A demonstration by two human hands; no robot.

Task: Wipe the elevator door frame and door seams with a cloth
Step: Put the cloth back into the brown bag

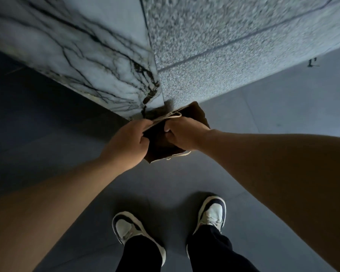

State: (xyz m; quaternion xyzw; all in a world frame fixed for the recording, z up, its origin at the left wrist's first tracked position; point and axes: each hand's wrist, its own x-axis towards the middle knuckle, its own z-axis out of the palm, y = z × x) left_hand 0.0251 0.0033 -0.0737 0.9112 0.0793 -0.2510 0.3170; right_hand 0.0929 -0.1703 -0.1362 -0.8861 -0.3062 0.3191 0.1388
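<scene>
You stand on a dark grey tiled floor (273, 134) that opens wide to your left and right. Ahead, two wall faces meet at an outward corner: a white marble panel (71, 46) with black veins on the left and a speckled granite panel (224, 36) with thin grout lines on the right; their shared vertical edge runs down to the floor just above your hands. A small dark mark on the floor near the granite's base at right is too blurred to read. Your shoes (130, 228), white with dark trim, stand well back from the corner. Your left hand (128, 142) and right hand (185, 134) both grip the dark brown cloth (159, 142), cream-edged, held between them just before the corner's foot.
</scene>
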